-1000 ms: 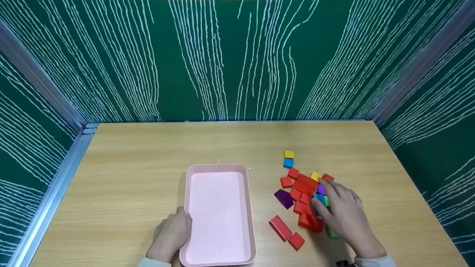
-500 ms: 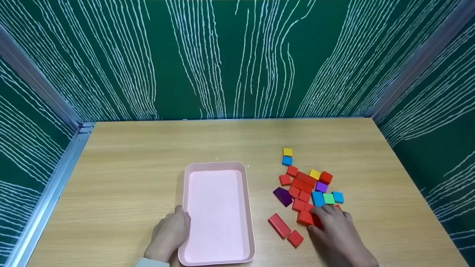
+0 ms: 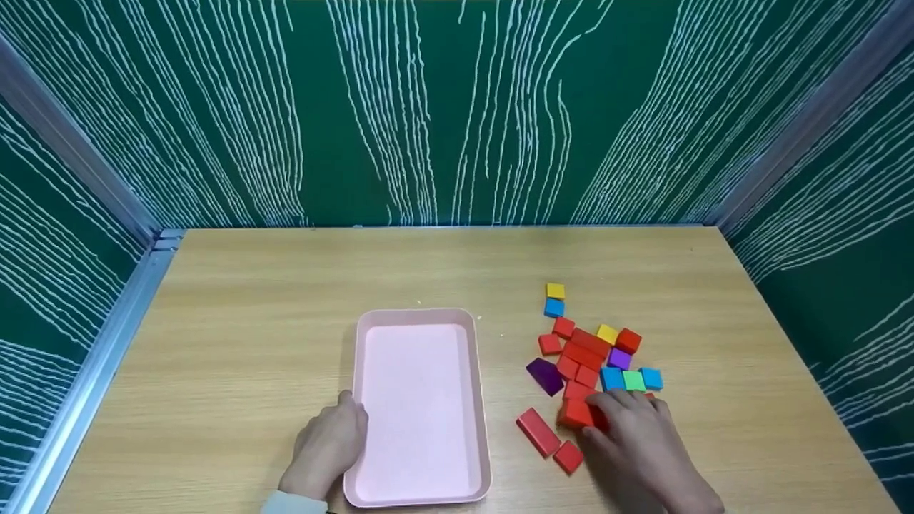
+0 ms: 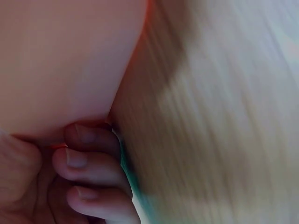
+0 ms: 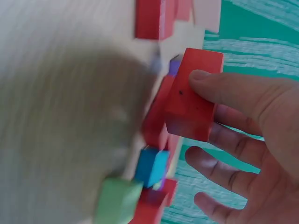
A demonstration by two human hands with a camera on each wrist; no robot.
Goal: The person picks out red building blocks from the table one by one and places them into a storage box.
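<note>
With my left hand I grip the left side of a pink tray. In the left wrist view the fingers curl at the tray's edge. My right hand pinches a red rectangular block between thumb and fingers, at the near end of the block cluster. In the head view the fingers partly cover this red block. Close beyond the hand lie a green block and two blue blocks, with a purple cube behind them.
Several red blocks lie packed together on the wooden table. A dark purple block and a longer red block sit between cluster and tray. Yellow and blue cubes are farther back. Green patterned panels surround the table.
My right hand has moved from above the colored blocks toward the near end of the cluster and taken hold of a red block, shifting it slightly left. The left hand stays at the tray.
</note>
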